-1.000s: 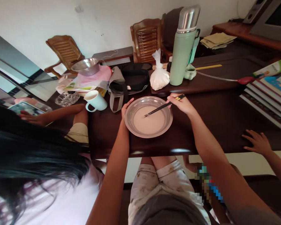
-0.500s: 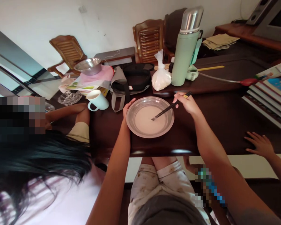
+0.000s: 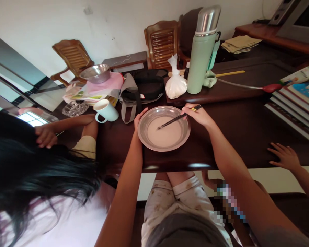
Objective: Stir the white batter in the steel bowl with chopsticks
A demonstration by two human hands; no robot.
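Note:
A wide, shallow metal bowl (image 3: pixel 164 149) stands on the dark table, holding a pale, milky liquid (image 3: pixel 167 136). At its left side my left hand (image 3: pixel 139 120) grips the rim, with some fingers hidden behind the bowl. My right hand (image 3: pixel 198 115) is closed around a pair of dark chopsticks (image 3: pixel 173 120) over the bowl's right edge. Their tips meet the liquid a little left of the bowl's middle. Behind the bowl sits a knotted clear plastic bag of white powder (image 3: pixel 176 87), beside a tall green thermos (image 3: pixel 200 63).
A light blue mug (image 3: pixel 109 111), a grey-black bag (image 3: pixel 149 87) and another metal bowl (image 3: pixel 99 78) are to the left. Books (image 3: pixel 293 113) are stacked at right. One person leans in at left; another person's hand (image 3: pixel 285 157) rests on the table's right edge.
The chopsticks and my right hand have moved left across the bowl, and the tips have shifted left in the liquid. My left hand stays on the rim.

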